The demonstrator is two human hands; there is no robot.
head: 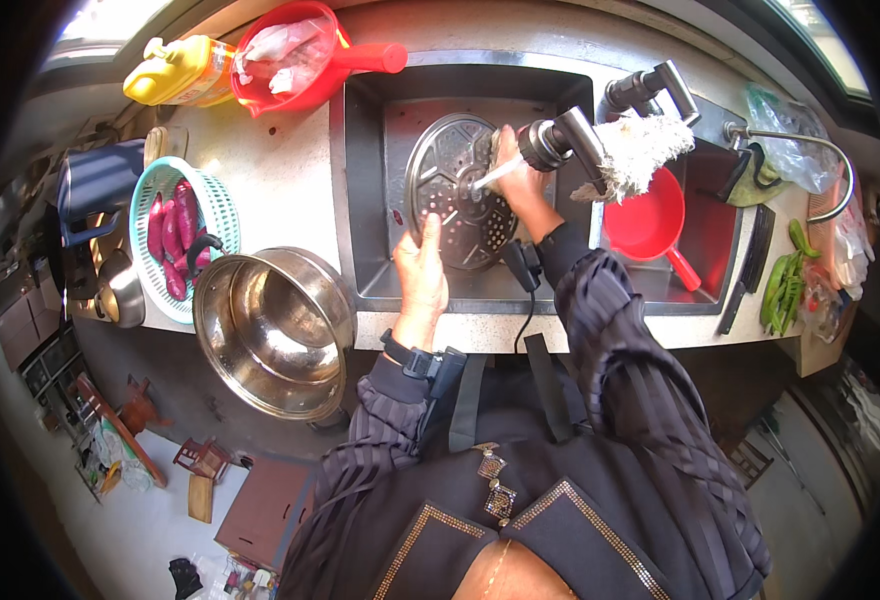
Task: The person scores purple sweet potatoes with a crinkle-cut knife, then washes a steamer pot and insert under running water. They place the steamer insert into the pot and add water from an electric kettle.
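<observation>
A round perforated metal steamer plate (462, 217) stands tilted in the left basin of the steel sink (380, 289). My left hand (421, 274) grips its near left rim, thumb along the front face. At the plate's right side is my right hand (522, 184), with a pale, rough scrubbing pad (494, 150) mostly hidden between its fingers and the plate. Water (501, 171) runs from the faucet (548, 142) onto the plate's face. A large steel pot (278, 330) sits at the counter's front edge, left of my left hand.
Purple sweet potatoes (177, 225) lie in a turquoise basket (218, 199). A red dipper (371, 58) and yellow jug (173, 71) stand behind. Another red dipper (646, 217) is in the right basin. A shaggy white cloth (646, 154) hangs by the faucet. Right are a knife (747, 262) and green peppers (783, 292).
</observation>
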